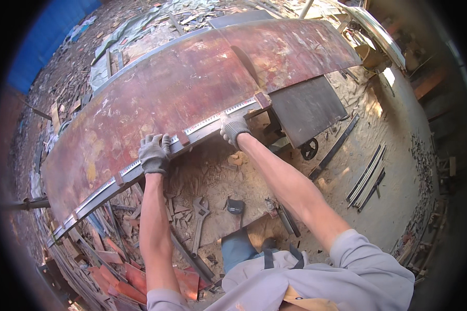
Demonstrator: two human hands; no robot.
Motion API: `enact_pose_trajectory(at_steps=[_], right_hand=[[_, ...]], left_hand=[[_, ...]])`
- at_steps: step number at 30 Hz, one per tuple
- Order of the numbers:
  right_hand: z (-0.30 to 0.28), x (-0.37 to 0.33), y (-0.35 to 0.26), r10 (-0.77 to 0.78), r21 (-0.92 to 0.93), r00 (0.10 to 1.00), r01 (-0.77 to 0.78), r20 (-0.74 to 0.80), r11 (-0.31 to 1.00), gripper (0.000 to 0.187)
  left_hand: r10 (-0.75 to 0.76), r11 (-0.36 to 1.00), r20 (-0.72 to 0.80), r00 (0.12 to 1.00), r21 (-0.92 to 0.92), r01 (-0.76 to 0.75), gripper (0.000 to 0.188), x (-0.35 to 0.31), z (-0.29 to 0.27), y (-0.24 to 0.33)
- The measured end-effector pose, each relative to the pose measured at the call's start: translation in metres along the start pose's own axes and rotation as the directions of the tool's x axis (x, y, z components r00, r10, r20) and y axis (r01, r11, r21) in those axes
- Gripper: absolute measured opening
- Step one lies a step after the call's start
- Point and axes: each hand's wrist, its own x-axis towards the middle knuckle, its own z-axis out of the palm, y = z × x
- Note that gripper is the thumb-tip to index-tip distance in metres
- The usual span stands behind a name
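Observation:
A long, worn, reddish-brown panel spreads in front of me. Along its near edge runs a grey metal rail bearing a white strip with ruler-like markings. My left hand, in a grey knit-cuffed glove, is closed over the rail left of the middle, fingers curled onto the panel's edge. Farther right, my right hand, gloved alike, closes on the same rail with its fingertips partly hidden. Between the hands, a small rusty brown block sits against the rail; a similar block stands near the rail's right end.
A dark flat sheet juts out below the panel on the right, beside a black handwheel. An adjustable wrench and a small black object lie below my hands. Several thin strips rest on the floor; scraps pile up lower left.

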Motion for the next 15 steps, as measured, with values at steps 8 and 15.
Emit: enact_pose_trajectory(at_steps=[8, 15], right_hand=[[0.037, 0.042, -0.061, 0.023, 0.004, 0.999, -0.023, -0.030, 1.000, 0.047], [0.015, -0.014, -0.040, 0.081, -0.021, 0.991, -0.083, -0.106, 0.996, 0.047]], left_hand=[[-0.014, 0.999, 0.001, 1.000, 0.031, 0.014, 0.040, 0.075, 0.011, -0.021], [-0.009, 0.999, 0.015, 1.000, -0.047, 0.009, 0.036, 0.025, -0.025, 0.000]])
